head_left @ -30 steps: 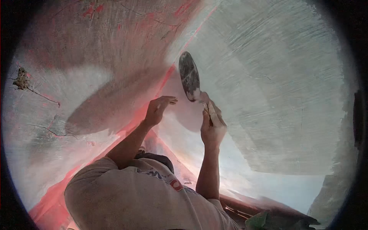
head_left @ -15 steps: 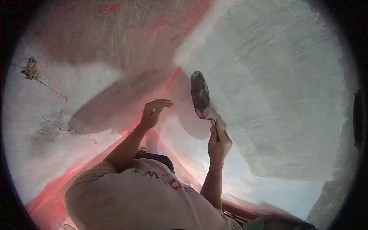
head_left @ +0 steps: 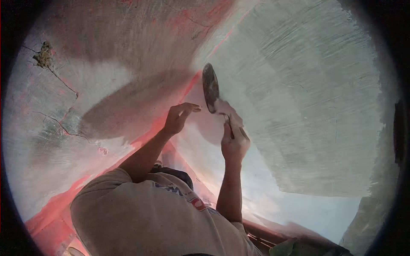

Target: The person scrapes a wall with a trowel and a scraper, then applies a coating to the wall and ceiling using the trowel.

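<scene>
Before me, a broad, dark oval shadow (head_left: 132, 104) dims the pale, red-streaked wall (head_left: 102, 72). The blue-white wall patch (head_left: 316, 212) glows brighter, and blackness rounds the view's edges.

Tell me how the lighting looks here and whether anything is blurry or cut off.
Head view: a soft-edged shadow darkens the wall at picture left, while a pale patch low right looks brighter; same view, corners black out around a rounded picture; same view, the near end of the dark oval tool, by the right hand, looks indistinct.
</scene>
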The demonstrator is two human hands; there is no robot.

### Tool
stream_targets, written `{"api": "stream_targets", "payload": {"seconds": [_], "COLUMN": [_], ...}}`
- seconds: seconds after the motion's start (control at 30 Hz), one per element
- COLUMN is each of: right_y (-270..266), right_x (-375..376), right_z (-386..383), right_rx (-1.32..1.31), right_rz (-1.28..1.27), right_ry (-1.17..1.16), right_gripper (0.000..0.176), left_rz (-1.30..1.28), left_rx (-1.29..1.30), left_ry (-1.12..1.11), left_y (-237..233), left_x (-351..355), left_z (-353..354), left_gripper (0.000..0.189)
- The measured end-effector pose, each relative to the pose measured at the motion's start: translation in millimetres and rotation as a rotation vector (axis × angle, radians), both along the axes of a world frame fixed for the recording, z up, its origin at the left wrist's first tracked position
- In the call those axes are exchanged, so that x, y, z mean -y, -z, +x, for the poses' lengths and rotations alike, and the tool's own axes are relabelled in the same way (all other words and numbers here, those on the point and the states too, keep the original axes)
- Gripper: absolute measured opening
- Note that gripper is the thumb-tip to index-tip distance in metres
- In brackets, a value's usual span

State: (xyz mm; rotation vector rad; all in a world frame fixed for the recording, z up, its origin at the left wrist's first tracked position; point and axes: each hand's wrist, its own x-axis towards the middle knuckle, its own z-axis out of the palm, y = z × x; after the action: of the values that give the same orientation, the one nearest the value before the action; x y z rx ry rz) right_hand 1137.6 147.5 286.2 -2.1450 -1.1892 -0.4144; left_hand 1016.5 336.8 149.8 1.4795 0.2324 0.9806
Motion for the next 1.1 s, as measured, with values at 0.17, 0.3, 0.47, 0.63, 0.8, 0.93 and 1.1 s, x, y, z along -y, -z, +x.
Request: {"api": "stream_targets", "payload": {"seconds": [0.17,0.3,0.47,0.63,0.8,0.93,1.1], "right_y": [9,11,-16,-29,-22,-7,2], "right_x": [21,-1,62,94,115,143,147], "right_z": [11,-1,-8,-11,-35,-36,-44], "right_rx": [0.019,-0.022,-0.176,-0.327,-0.204,-0.298,-0.324], "right_rz": [0.050,0.046,0.154,0.445,0.521,0.592,0.647], "right_ry": [-0.004,-0.009,-0.008,0.010,0.078,0.132,0.140], "right_gripper": [0.025,0.024,0.030,0.043,0.042,0.042,0.041], "left_rz": [-0.022,-0.035,0.284,0.866,0.667,0.334,0.711], "left_rx": [0.133,0.022,0.148,0.108,0.137,-0.080,0.151], "left_ry": [-0.043,-0.053,-0.217,-0.335,-0.566,-0.505,-0.477], "left_y": [13,-10,-62,-174,-119,-14,-76], "left_x": [-8,2,-10,-30,-53,3,-22], "left_z": [-6,-5,7,53,115,116,110], "left_gripper": [0.038,0.041,0.035,0.066,0.077,0.081,0.081]}}
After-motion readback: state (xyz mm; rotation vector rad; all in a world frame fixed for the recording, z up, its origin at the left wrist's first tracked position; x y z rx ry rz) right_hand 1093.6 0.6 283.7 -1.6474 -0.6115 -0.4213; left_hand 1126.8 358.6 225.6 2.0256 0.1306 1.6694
